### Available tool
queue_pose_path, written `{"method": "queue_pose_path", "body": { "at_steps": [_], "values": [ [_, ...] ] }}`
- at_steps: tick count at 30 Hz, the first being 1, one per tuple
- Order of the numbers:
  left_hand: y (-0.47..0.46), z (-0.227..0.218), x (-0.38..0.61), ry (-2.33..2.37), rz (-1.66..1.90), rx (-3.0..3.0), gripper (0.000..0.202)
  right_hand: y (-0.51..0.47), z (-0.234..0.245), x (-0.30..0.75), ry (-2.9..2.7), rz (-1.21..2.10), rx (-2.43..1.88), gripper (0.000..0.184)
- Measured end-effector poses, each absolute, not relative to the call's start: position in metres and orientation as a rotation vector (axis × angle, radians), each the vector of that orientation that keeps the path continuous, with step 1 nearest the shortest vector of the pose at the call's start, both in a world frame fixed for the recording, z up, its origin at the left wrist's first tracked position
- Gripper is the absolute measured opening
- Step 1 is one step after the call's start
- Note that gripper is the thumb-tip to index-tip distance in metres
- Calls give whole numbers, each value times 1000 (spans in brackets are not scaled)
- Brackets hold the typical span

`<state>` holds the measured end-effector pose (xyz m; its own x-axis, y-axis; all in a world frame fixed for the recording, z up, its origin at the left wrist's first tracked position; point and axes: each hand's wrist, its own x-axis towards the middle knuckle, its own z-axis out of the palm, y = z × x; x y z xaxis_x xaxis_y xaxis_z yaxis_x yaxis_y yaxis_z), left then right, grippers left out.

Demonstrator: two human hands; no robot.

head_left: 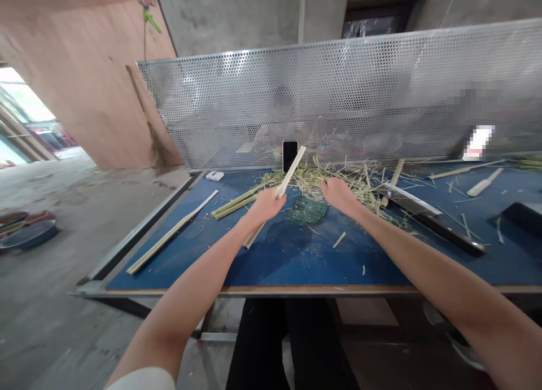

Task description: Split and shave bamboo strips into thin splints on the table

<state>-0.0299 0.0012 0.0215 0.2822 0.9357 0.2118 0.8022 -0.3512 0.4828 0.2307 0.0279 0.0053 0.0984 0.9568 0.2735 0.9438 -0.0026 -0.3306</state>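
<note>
My left hand [267, 204] is closed round a pale bamboo strip [293, 171], which slants up and away from me; its lower end shows below my wrist. My right hand [339, 195] is curled closed at the front of a heap of thin green and pale shavings [315, 178]; what its fingers hold, if anything, is too small to make out. Between the hands lies a dark green patterned pad [307, 210]. To the right of my right hand rests a large knife [436, 223] with a dark handle. Greenish bamboo lengths [237, 202] lie beyond my left forearm.
A long split strip [173, 232] lies at the left of the blue tabletop [279, 271]. A phone [290, 154] stands against the perforated metal screen [237, 108] at the back. A white object [214, 175] sits near the back left corner. More strips [485, 182] lie to the right.
</note>
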Motion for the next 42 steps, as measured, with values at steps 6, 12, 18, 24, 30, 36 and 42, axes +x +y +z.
{"method": "queue_pose_path", "body": {
  "at_steps": [6, 12, 18, 24, 30, 36, 42],
  "values": [
    [3, 22, -41, 1608, 571, 2461, 32, 25, 4, 227, -1831, 10, -1720, 42],
    [1, 23, -41, 1642, 541, 2427, 30, 21, -2, 218, -1899, 101, -1579, 40],
    [4, 18, -42, 1620, 529, 2460, 36, 18, -8, 212, -1950, 176, -1576, 41],
    [3, 21, -42, 1627, 456, 2526, 33, 15, -13, 204, -2032, 223, -1516, 41],
    [3, 21, -41, 1632, 441, 2521, 34, 14, -19, 201, -2087, 270, -1472, 42],
    [6, 15, -42, 1616, 475, 2534, 36, 16, -23, 200, -2112, 250, -1484, 41],
    [3, 17, -39, 1649, 421, 2524, 34, 15, -25, 199, -2145, 258, -1457, 41]
  ]
}}
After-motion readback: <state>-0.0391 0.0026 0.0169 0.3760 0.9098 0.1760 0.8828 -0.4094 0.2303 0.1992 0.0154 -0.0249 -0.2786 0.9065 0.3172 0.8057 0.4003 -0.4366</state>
